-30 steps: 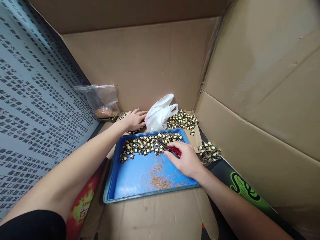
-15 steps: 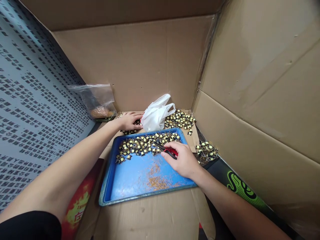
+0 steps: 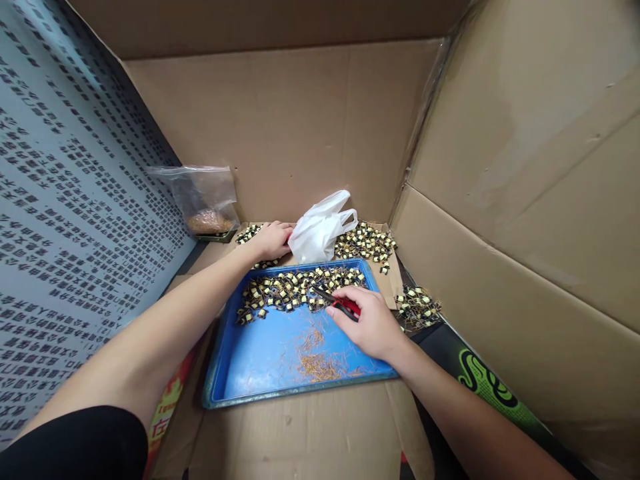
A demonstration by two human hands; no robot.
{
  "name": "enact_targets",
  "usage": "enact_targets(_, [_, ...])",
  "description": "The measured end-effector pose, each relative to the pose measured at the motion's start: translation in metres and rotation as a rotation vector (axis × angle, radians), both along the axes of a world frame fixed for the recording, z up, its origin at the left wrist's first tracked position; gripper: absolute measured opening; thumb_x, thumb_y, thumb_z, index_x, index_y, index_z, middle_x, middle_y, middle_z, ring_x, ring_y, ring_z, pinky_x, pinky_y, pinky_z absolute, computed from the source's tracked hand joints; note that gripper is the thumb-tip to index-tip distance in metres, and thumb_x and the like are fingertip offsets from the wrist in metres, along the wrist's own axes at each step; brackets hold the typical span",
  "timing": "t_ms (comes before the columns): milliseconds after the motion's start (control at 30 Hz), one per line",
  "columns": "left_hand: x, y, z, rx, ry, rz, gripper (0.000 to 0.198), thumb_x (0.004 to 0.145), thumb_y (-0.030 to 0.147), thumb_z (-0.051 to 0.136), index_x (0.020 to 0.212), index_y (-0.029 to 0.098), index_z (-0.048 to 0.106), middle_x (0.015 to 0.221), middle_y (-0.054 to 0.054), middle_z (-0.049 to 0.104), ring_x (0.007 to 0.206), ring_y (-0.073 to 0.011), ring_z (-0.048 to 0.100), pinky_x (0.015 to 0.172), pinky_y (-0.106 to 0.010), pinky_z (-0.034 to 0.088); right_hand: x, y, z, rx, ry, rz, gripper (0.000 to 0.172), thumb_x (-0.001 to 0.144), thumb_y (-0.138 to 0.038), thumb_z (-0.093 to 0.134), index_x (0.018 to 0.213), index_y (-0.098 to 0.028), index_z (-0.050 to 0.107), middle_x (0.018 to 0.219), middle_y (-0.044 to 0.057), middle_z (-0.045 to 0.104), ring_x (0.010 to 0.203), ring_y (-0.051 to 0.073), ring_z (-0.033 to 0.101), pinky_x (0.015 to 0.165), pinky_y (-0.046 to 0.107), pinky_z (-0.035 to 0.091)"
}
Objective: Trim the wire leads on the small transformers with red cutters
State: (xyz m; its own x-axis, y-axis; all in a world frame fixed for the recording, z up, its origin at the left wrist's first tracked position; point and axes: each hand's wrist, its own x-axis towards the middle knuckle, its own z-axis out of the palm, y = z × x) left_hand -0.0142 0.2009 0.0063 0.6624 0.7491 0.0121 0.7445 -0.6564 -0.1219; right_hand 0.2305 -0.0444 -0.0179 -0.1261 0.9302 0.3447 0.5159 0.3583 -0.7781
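My right hand [image 3: 373, 320] is closed round red-and-black cutters [image 3: 343, 305], their dark tip over small yellow-and-black parts [image 3: 285, 290] in a blue tray [image 3: 215, 373]. Thin copper-coloured wire pieces [image 3: 320, 365] lie on the tray floor. Behind the tray, my left hand [image 3: 273, 241] reaches to the left side of a white plastic bag [image 3: 317, 237]. Its fingers are bent beside something red, mostly hidden, and I cannot make out whether they hold it. More of the parts lie under and around this hand.
Right of the white bag, a pile of parts [image 3: 367, 243] rests on cardboard, with another heap [image 3: 419, 307] further right. A clear zip bag [image 3: 207, 200] with copper-coloured contents stands at the back left. Cardboard walls [image 3: 280, 127] rise behind and to the right.
My left hand has shifted slightly right and back, its fingers now more bent beside the white bag. My right hand still holds the cutters over the tray. The view has moved a little.
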Motion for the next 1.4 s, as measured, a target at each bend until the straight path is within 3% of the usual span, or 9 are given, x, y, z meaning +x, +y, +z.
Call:
enact_targets(567, [-0.008, 0.01, 0.002, 0.039, -0.039, 0.164, 0.045, 0.088, 0.049, 0.06, 0.123, 0.025, 0.077, 0.122, -0.014, 0.075, 0.12, -0.0377, 0.063, 0.105, -0.049, 0.048, 0.0, 0.0, 0.001, -0.014, -0.007, 0.009, 0.013, 0.091, -0.029, 0.075, 0.102, -0.021, 0.076, 0.094, 0.005, 0.079, 0.087, 0.024, 0.073, 0.082, 0.038, 0.057])
enact_targets(733, [-0.014, 0.002, 0.007, 0.021, -0.134, 0.162, 0.028, 0.084, 0.044, 0.065, 0.101, 0.028, 0.081, 0.111, -0.007, 0.08, 0.113, -0.0326, 0.068, 0.1, -0.042, 0.052, 0.001, 0.0, 0.001, -0.017, -0.009, 0.015, 0.013, 0.091, -0.029, 0.075, 0.102, -0.022, 0.075, 0.093, 0.004, 0.079, 0.086, 0.024, 0.072, 0.082, 0.038, 0.056])
enact_targets(833, [-0.016, -0.01, 0.016, 0.046, -0.26, 0.115, 0.024, 0.082, 0.039, 0.065, 0.097, 0.028, 0.08, 0.115, -0.004, 0.08, 0.115, -0.0301, 0.07, 0.105, -0.039, 0.053, 0.0, 0.0, 0.0, -0.014, -0.011, 0.033, 0.012, 0.091, -0.03, 0.075, 0.101, -0.022, 0.075, 0.093, 0.004, 0.078, 0.086, 0.023, 0.072, 0.081, 0.037, 0.055])
enact_targets(933, [-0.015, -0.022, 0.032, 0.187, -0.463, 0.15, 0.035, 0.091, 0.027, 0.046, 0.111, 0.021, 0.074, 0.129, -0.007, 0.075, 0.125, -0.0263, 0.066, 0.115, -0.039, 0.048, 0.0, 0.0, 0.0, -0.02, -0.005, 0.044, 0.012, 0.091, -0.029, 0.075, 0.101, -0.022, 0.075, 0.095, 0.004, 0.078, 0.086, 0.023, 0.072, 0.082, 0.038, 0.055])
enact_targets(1000, [-0.01, -0.031, 0.046, 0.305, -0.659, 0.224, 0.042, 0.093, 0.019, 0.034, 0.116, 0.017, 0.068, 0.128, -0.011, 0.074, 0.122, -0.0243, 0.066, 0.112, -0.041, 0.051, 0.0, -0.001, 0.0, -0.019, 0.002, 0.053, 0.013, 0.091, -0.029, 0.074, 0.102, -0.022, 0.075, 0.096, 0.004, 0.079, 0.086, 0.023, 0.072, 0.082, 0.038, 0.055])
enact_targets(1033, [-0.006, -0.036, 0.054, 0.334, -0.888, 0.243, 0.037, 0.091, 0.019, 0.036, 0.11, 0.017, 0.068, 0.118, -0.01, 0.076, 0.113, -0.0229, 0.07, 0.106, -0.039, 0.055, 0.0, -0.001, -0.001, -0.015, 0.008, 0.057, 0.013, 0.091, -0.029, 0.074, 0.102, -0.022, 0.075, 0.097, 0.005, 0.079, 0.087, 0.023, 0.072, 0.082, 0.038, 0.055])
enact_targets(1167, [0.018, -0.084, 0.079, 0.09, -1.383, 0.124, 0.021, 0.08, 0.018, 0.049, 0.095, 0.021, 0.063, 0.097, -0.005, 0.074, 0.088, -0.0194, 0.07, 0.085, -0.036, 0.061, 0.002, -0.003, 0.0, -0.017, 0.017, 0.08, 0.011, 0.091, -0.029, 0.074, 0.101, -0.023, 0.073, 0.094, 0.004, 0.077, 0.084, 0.023, 0.071, 0.079, 0.036, 0.053])
enact_targets(1300, [0.041, -0.158, 0.081, -0.472, -1.378, 0.123, 0.018, 0.083, 0.02, 0.054, 0.098, 0.023, 0.063, 0.094, -0.005, 0.072, 0.08, -0.0198, 0.069, 0.076, -0.038, 0.062, 0.002, -0.005, 0.002, -0.032, 0.001, 0.077, 0.01, 0.093, -0.032, 0.07, 0.097, -0.023, 0.068, 0.086, 0.001, 0.071, 0.076, 0.021, 0.066, 0.073, 0.035, 0.049])
enact_targets(1400, [0.044, -0.197, 0.073, -0.661, -1.35, 0.169, 0.014, 0.087, 0.024, 0.06, 0.1, 0.024, 0.065, 0.088, -0.004, 0.068, 0.077, -0.0196, 0.067, 0.073, -0.037, 0.06, 0.002, -0.006, 0.004, -0.034, -0.01, 0.069, 0.013, 0.098, -0.034, 0.063, 0.092, -0.023, 0.059, 0.081, 0.0, 0.063, 0.073, 0.02, 0.059, 0.07, 0.034, 0.043])
